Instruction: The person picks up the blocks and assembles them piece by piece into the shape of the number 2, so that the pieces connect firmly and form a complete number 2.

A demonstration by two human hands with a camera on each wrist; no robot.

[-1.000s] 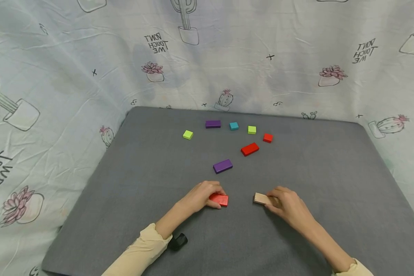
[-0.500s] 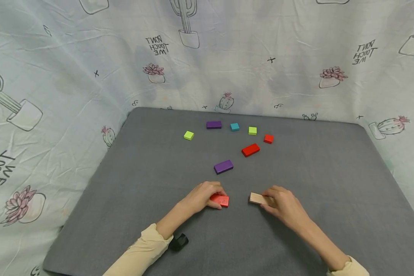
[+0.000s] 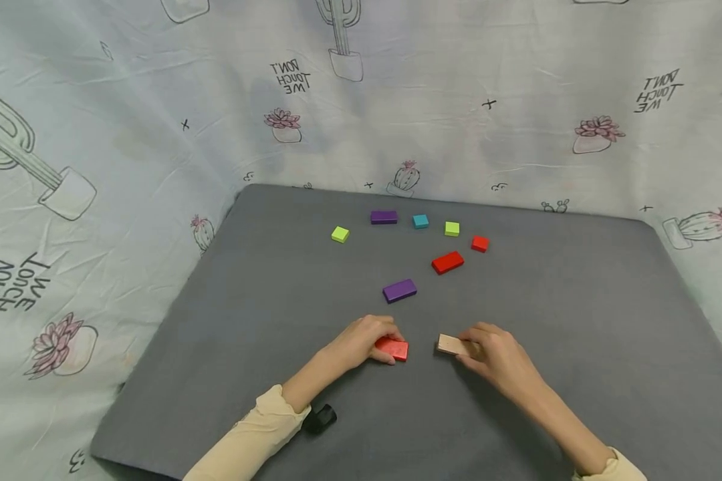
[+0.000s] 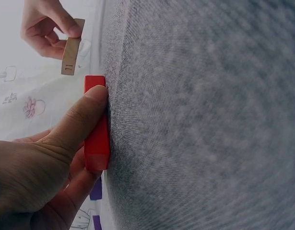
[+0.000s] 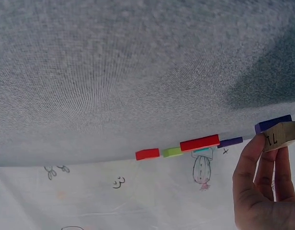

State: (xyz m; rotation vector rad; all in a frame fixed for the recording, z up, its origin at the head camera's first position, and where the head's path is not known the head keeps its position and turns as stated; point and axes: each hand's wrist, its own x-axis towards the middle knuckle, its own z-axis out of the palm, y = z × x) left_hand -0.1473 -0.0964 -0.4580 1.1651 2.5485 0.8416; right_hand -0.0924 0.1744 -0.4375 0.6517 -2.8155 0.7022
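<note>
blocks (image 3: 394, 348) (image 3: 451, 344) held apart (open mat between)

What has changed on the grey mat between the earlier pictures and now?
The right hand, still pinching the wooden block, slid it a little to the left, toward the red block, so the gap between the two blocks is narrower. Nothing was taken or released. The left hand keeps its grip on the red block in the same place, and the other coloured blocks farther back lie as before.

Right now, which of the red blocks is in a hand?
The nearest red block, which the left hand grips at the mat's front. The long red block and the small red square lie untouched farther back.
</note>
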